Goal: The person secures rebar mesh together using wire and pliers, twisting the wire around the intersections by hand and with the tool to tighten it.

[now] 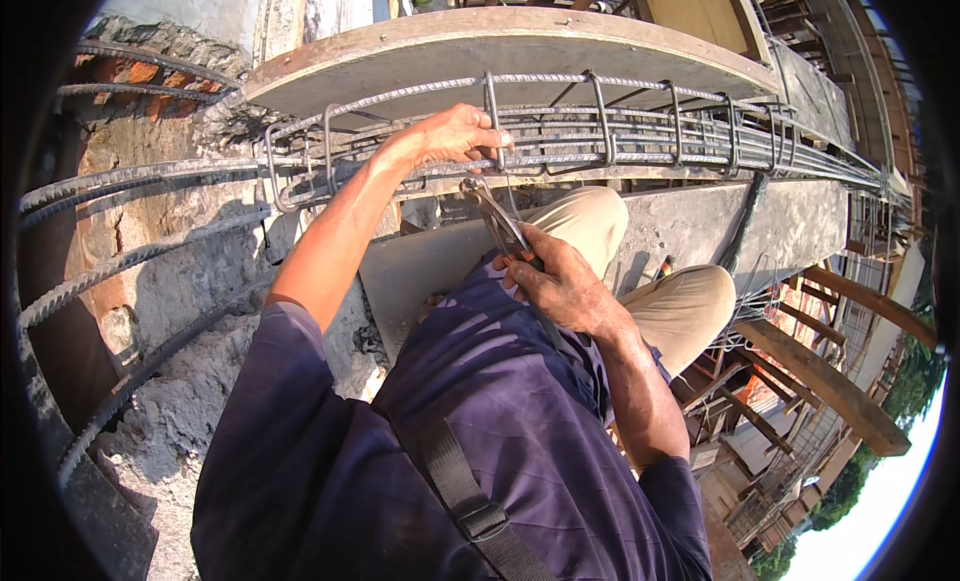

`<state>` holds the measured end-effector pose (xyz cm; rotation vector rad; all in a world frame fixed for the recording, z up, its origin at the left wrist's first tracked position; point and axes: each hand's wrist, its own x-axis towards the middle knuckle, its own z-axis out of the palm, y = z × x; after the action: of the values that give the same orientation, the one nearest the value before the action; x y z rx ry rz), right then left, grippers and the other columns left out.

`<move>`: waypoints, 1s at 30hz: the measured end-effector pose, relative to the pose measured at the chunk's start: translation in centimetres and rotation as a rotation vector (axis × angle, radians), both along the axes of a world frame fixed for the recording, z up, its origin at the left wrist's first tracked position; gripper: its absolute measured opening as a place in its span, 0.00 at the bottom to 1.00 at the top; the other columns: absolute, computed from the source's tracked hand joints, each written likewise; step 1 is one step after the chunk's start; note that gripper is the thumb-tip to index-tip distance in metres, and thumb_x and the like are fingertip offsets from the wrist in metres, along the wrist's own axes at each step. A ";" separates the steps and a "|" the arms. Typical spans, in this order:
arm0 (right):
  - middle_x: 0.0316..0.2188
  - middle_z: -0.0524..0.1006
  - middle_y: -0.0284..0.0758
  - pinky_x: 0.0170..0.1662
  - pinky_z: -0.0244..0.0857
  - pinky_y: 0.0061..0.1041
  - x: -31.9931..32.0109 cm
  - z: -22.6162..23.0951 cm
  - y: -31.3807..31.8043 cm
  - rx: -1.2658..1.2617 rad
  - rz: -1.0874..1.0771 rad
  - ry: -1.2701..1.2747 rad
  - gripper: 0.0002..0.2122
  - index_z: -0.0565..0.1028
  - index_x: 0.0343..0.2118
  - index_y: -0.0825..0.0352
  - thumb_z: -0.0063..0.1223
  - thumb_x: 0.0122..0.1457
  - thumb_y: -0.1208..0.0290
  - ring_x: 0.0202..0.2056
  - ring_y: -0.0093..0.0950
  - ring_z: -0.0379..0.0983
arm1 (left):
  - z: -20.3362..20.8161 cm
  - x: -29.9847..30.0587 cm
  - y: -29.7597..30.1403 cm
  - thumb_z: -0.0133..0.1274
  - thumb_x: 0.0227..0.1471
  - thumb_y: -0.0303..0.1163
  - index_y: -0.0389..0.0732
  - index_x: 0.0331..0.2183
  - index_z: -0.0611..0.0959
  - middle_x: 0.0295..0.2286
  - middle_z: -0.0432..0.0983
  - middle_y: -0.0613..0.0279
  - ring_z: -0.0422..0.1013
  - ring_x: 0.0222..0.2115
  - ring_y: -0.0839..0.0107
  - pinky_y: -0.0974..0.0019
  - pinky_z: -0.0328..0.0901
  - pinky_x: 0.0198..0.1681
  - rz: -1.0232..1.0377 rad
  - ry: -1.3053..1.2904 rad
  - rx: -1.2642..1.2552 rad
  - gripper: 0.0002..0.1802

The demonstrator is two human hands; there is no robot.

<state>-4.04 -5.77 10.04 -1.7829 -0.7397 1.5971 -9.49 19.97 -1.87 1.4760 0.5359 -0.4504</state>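
Observation:
A long cage of steel reinforcing bars (pixel 640 131) with bent stirrups runs from the left across to the upper right, beside a wooden form board (pixel 520 51). My left hand (pixel 450 136) grips a bar and a stirrup (pixel 493 121) of this cage. My right hand (pixel 560 281) holds metal pincers (pixel 495 216), whose jaws point up at the cage just below my left hand. I sit on a concrete beam (pixel 700 221), with my knees in beige trousers (pixel 640 271) under the cage.
Rough broken concrete and brick (pixel 170 281) with thick ribbed bars (pixel 120 261) lies at the left. To the right the beam drops off to timber props and scaffolding (pixel 830 381) far below. A black hose (pixel 745 221) crosses the beam.

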 end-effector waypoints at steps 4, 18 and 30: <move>0.32 0.78 0.35 0.34 0.70 0.24 -1.9 -5.0 2.5 0.067 -0.082 -0.235 0.12 0.71 0.47 0.73 0.46 0.64 0.73 0.29 0.22 0.74 | 1.5 0.7 0.1 0.57 0.58 0.51 0.43 0.46 0.85 0.33 0.80 0.66 0.72 0.32 0.74 0.69 0.68 0.37 -0.037 0.084 0.097 0.24; 0.30 0.80 0.48 0.39 0.70 0.40 -3.5 -6.3 3.4 0.171 -0.236 -0.513 0.13 0.73 0.44 0.72 0.47 0.58 0.74 0.34 0.46 0.79 | -0.6 1.5 0.9 0.59 0.56 0.47 0.42 0.42 0.87 0.29 0.81 0.70 0.69 0.26 0.81 0.71 0.63 0.28 -0.086 0.056 0.053 0.20; 0.29 0.75 0.59 0.39 0.64 0.51 -3.4 -6.0 2.9 0.177 -0.278 -0.481 0.08 0.67 0.38 0.76 0.45 0.54 0.81 0.36 0.59 0.73 | 1.1 0.6 0.5 0.60 0.54 0.46 0.40 0.42 0.86 0.33 0.83 0.66 0.74 0.33 0.80 0.70 0.67 0.37 0.031 0.008 -0.129 0.21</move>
<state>-7.42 -2.85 4.05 -2.0533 -0.7757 0.9020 -8.87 20.43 -0.78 1.3415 0.5259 -0.4580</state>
